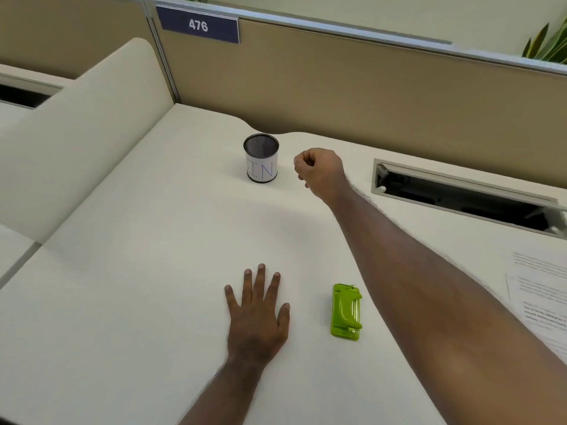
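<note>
Nearest the wearer, the left grip [257, 314] lies flat on the table [138, 271]. Its fingers are straight and spread, and it holds nothing. It braces the body well there and is best left planted. Just to its right, and apart from it, lies a green hole punch [346, 312], with the right forearm reaching out past it. Printed papers [540, 296] lie at the table's right edge, beyond that arm.

Farther out, the right grip [319, 170] hovers just beside the mesh cup [261, 161], on its right and not touching it. The fingers are curled into a loose fist with the thumb against the forefinger. Nothing shows between them, though something small could be hidden inside. The cup stands upright toward the back of the table, wrapped in a white label marked IN, with its mouth open.

The work in hand looks to be at that cup. If the cup is to be taken, the grip should uncurl first and close round the wall low down, below the rim, since a light cup knocked at the top would likely tip. If something is to go in, the fist should be over the mouth before it loosens. Nothing stands between grip and cup. The likelier trouble is the forearm brushing the punch or the papers when it comes back.

To the right, behind the arm, is an open cable slot [460, 197]. Behind everything runs a tan partition [337, 87] with a blue sign [198, 25] reading 476, and plant leaves [549, 44] show above it.
</note>
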Demonstrator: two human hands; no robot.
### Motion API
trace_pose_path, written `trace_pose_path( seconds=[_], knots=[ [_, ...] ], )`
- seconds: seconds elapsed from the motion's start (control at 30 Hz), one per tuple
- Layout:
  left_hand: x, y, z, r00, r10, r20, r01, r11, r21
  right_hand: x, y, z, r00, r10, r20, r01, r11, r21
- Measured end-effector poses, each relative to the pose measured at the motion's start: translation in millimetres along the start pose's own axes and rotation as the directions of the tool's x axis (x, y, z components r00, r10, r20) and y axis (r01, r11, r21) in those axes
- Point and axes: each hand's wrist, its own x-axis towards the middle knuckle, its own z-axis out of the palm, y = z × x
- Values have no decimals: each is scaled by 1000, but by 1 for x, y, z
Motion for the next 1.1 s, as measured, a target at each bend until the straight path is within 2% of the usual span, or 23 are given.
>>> trace_pose_path(
  seconds=[0.13,0.23,0.33,0.43,0.6,1.1],
  knots=[
    [3,-2,0,1000,-2,0,2,1000,3,42,-13,28,1000,-5,-10,4,997,-76],
    [4,-1,0,1000,-5,8,5,1000,-7,65,-20,42,999,-37,20,41,977,-207],
    [6,-1,-1,1000,-15,16,15,1000,-20,81,-26,52,993,-87,75,108,927,-358],
    [6,0,-3,1000,-15,22,15,999,-29,93,-30,61,991,-72,111,116,876,-468],
    [7,1,-5,999,-29,34,30,999,-35,100,-35,67,992,-13,125,81,827,-556],
    [7,0,0,999,-29,15,29,999,-41,96,-36,69,990,-77,119,134,788,-601]
  ],
)
